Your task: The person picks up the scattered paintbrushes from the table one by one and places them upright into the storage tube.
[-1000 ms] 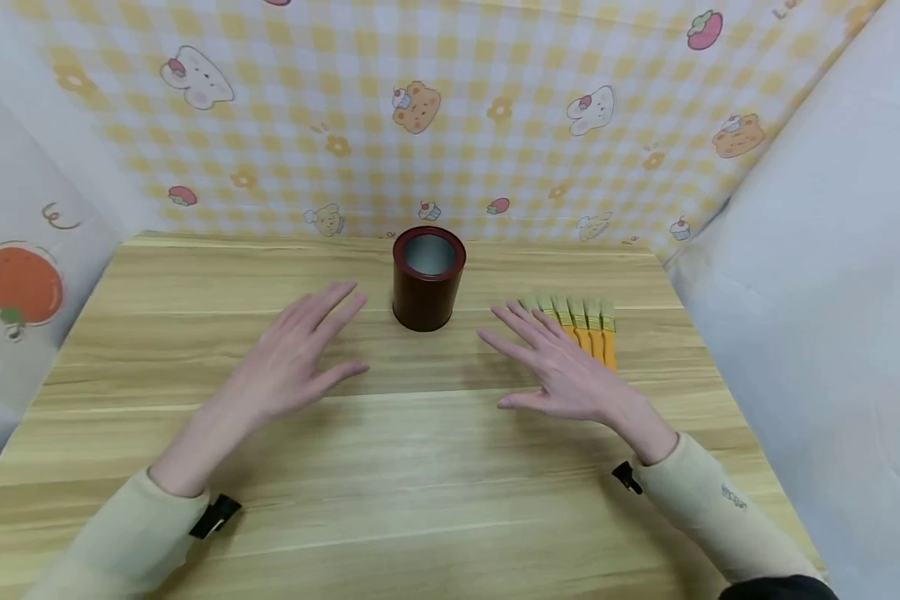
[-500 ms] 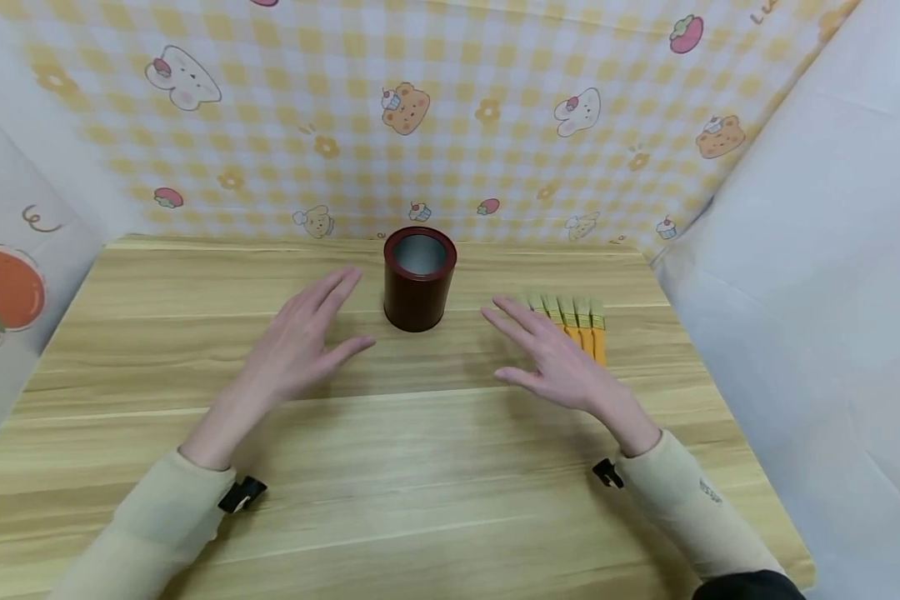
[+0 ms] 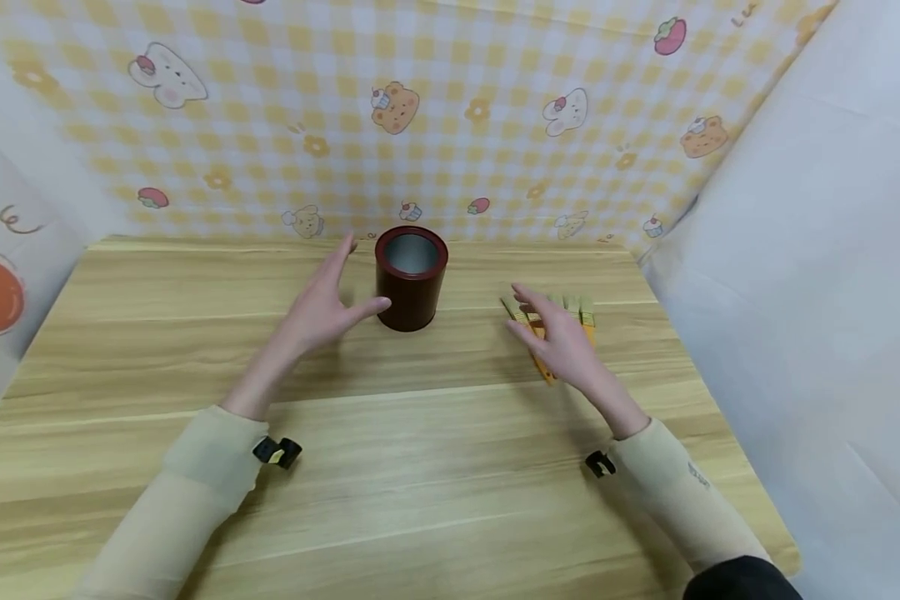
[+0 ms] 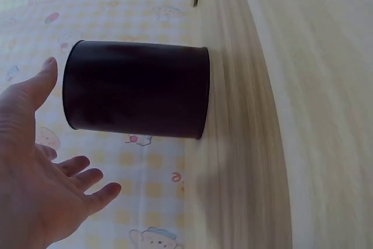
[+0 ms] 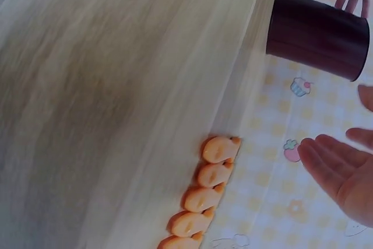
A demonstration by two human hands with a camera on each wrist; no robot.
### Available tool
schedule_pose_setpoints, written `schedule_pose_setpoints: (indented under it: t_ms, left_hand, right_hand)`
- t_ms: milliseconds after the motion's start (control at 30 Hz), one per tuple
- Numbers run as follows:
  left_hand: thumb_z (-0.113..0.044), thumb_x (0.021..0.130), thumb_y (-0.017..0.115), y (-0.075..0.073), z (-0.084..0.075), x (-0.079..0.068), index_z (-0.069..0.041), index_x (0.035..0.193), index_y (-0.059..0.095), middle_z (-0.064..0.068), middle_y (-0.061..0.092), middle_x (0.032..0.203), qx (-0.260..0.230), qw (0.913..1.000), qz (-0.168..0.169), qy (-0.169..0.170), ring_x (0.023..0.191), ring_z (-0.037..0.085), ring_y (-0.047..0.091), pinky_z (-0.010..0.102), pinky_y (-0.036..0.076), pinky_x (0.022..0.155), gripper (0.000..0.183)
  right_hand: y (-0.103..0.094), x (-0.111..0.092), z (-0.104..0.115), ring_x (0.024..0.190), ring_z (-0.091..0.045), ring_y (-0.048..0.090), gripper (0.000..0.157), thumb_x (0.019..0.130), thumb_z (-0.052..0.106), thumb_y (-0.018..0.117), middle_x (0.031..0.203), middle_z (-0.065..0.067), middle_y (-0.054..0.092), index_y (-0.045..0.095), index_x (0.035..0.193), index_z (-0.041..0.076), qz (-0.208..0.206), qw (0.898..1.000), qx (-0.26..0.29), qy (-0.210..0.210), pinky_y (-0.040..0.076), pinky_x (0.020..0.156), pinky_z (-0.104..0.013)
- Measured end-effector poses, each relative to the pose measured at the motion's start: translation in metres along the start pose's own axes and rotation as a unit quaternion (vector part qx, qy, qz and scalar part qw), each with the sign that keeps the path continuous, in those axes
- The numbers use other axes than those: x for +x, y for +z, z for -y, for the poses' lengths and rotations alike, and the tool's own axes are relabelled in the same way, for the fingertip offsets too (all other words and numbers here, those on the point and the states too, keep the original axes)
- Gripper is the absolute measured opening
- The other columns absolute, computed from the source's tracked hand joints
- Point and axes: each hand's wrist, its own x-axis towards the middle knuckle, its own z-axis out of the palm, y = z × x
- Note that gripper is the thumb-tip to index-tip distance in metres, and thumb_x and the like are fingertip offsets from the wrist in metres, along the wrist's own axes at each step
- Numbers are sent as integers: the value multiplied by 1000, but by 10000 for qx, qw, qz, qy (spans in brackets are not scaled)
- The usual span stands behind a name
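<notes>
A dark red-brown cylindrical canister (image 3: 418, 298) stands upright at the back middle of the table, its top uncovered and grey inside. My left hand (image 3: 322, 312) is just left of it, thumb and fingers spread apart, holding nothing; the left wrist view shows the canister (image 4: 137, 88) beside the spread left hand (image 4: 35, 185). Several flat paintbrushes (image 3: 588, 315) with orange handles and pale bristles lie in a row to the canister's right. Over them hovers my right hand (image 3: 562, 337), fingers extended and nothing held, partly hiding the row. In the right wrist view, their orange handle ends (image 5: 201, 199) line up.
The wood-grain table (image 3: 420, 467) runs up to a yellow checked cloth backdrop (image 3: 435, 158) right behind the canister. White sheets (image 3: 780, 292) hang at both sides. A black clip (image 3: 277, 452) sits at the left sleeve cuff, another (image 3: 600, 463) at the right.
My left hand has moved forward and right, close to the canister. My right hand has turned and shifted forward over the paintbrushes, uncovering the leftmost one. The head view has shifted slightly right.
</notes>
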Motion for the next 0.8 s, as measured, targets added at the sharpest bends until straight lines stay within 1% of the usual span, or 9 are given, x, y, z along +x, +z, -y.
schedule_pose_setpoints:
  t_ms: [100, 200, 367, 433, 533, 700, 800]
  left_hand:
    - [-51, 87, 79, 6, 0, 10, -32, 166, -2, 3, 18, 174, -302, 9995, 19, -18, 161, 31, 18, 64, 22, 126, 115]
    - [-48, 84, 83, 14, -2, 20, -28, 167, -3, 7, 19, 173, -496, 9988, 46, -7, 161, 31, 18, 62, 21, 127, 120]
    - [-47, 81, 87, 27, -4, 31, -28, 166, -7, 8, 14, 174, -814, 9966, 27, -147, 161, 30, 16, 59, 19, 128, 128]
    - [-46, 80, 88, 32, -5, 33, -29, 166, -7, 6, 11, 175, -936, 9954, -25, -218, 162, 30, 14, 59, 19, 129, 130]
    - [-43, 78, 90, 39, -5, 36, -28, 167, -4, 4, 9, 175, -1136, 9930, -184, -256, 162, 29, 14, 57, 20, 129, 130]
    - [-39, 76, 92, 48, -5, 39, -25, 167, 4, 4, 13, 174, -1387, 9889, -438, -290, 160, 32, 20, 59, 24, 127, 127]
    - [-37, 76, 92, 51, -6, 40, -26, 167, 8, 5, 15, 174, -1476, 9872, -531, -293, 159, 33, 22, 61, 25, 126, 124]
  right_hand:
    - [0, 4, -5, 121, -39, 66, 59, 101, 21, 67, 142, -24, 62, 45, 155, 8, -109, 9989, 189, 414, 59, 94, -51]
    - [-1, 6, -10, 115, -41, 69, 59, 100, 17, 68, 136, -25, 65, 47, 153, 7, -100, 9965, 174, 813, 60, 91, -54]
    - [1, 9, -19, 111, -40, 71, 62, 98, 16, 71, 131, -26, 67, 46, 153, 4, 191, 9912, -44, 1310, 60, 89, -54]
    - [3, 9, -23, 111, -40, 71, 64, 97, 17, 71, 130, -26, 68, 45, 154, 3, 331, 9891, -132, 1429, 60, 90, -53]
    - [5, 10, -28, 111, -40, 71, 65, 97, 17, 72, 128, -25, 69, 44, 154, 3, 474, 9862, -264, 1567, 59, 92, -53]
    - [7, 11, -31, 112, -40, 71, 65, 97, 15, 71, 128, -23, 69, 43, 155, 3, 543, 9831, -387, 1703, 59, 92, -53]
    - [7, 12, -31, 111, -38, 71, 64, 96, 13, 71, 128, -23, 69, 45, 154, 2, 573, 9826, -505, 1692, 59, 91, -52]
